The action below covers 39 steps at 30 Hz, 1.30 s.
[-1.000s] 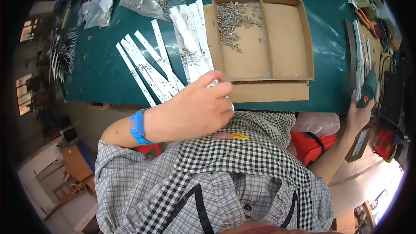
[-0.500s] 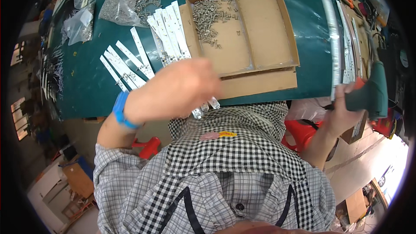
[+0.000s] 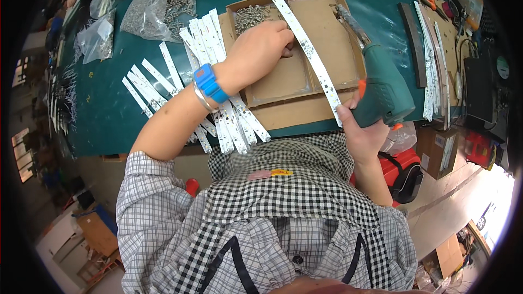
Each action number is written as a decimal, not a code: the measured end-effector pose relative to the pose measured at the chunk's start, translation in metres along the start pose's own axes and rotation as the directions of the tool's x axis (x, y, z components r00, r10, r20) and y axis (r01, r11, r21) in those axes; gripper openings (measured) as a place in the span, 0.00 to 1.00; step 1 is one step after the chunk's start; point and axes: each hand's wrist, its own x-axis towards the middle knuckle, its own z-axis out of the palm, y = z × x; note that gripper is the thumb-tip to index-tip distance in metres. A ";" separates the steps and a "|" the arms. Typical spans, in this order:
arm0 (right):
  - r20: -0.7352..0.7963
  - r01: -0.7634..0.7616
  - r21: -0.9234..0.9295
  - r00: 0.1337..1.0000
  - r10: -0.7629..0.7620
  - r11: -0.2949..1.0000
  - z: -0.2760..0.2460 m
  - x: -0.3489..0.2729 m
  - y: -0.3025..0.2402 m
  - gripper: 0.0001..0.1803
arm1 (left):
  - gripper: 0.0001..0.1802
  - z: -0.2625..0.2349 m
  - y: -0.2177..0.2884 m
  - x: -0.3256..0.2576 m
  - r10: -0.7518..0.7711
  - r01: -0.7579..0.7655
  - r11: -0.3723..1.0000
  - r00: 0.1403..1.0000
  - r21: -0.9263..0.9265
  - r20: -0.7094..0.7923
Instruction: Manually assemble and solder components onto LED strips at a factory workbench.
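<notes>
My right hand [image 3: 366,137] grips a green power drill [image 3: 384,87], whose long metal nose points up and left over the cardboard tray [image 3: 354,41]. The same hand pinches the lower end of a white LED circuit strip [image 3: 313,57] that slants across the tray. My left hand [image 3: 260,51] is above the tray's left compartment, next to the strip, its fingers curled inward. What the left fingertips hold, if anything, cannot be made out. Behind that hand lie small metal screws [image 3: 250,17]. Several more LED strips [image 3: 231,125] fan out under and beside my left forearm.
A clear plastic bag of screws [image 3: 177,8] lies at the far left, with a smaller clear bag [image 3: 97,38] nearby. On the right, a dark bar [image 3: 412,43] lies beside more long strips [image 3: 427,71]. A green surface [image 3: 147,51] lies beneath.
My right hand has swung left with the drill and the LED strip, bringing both over the tray. My left hand has moved up and right, into the area above the tray.
</notes>
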 end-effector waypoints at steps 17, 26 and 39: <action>0.125 -0.014 -0.164 0.992 0.035 0.986 -0.004 -0.003 0.024 0.28 | 0.06 -0.021 0.014 -0.005 -0.408 0.396 0.820 0.911 -0.413 0.064; 0.166 0.083 -0.152 0.984 -0.057 0.985 -0.008 0.002 0.032 0.22 | 0.07 -0.014 0.006 0.002 -0.446 0.417 0.808 0.894 -0.417 0.030; 0.136 0.155 -0.272 0.983 -0.122 0.950 -0.014 0.009 0.026 0.20 | 0.07 -0.005 0.001 -0.001 -0.273 0.223 0.918 0.956 -0.329 -0.113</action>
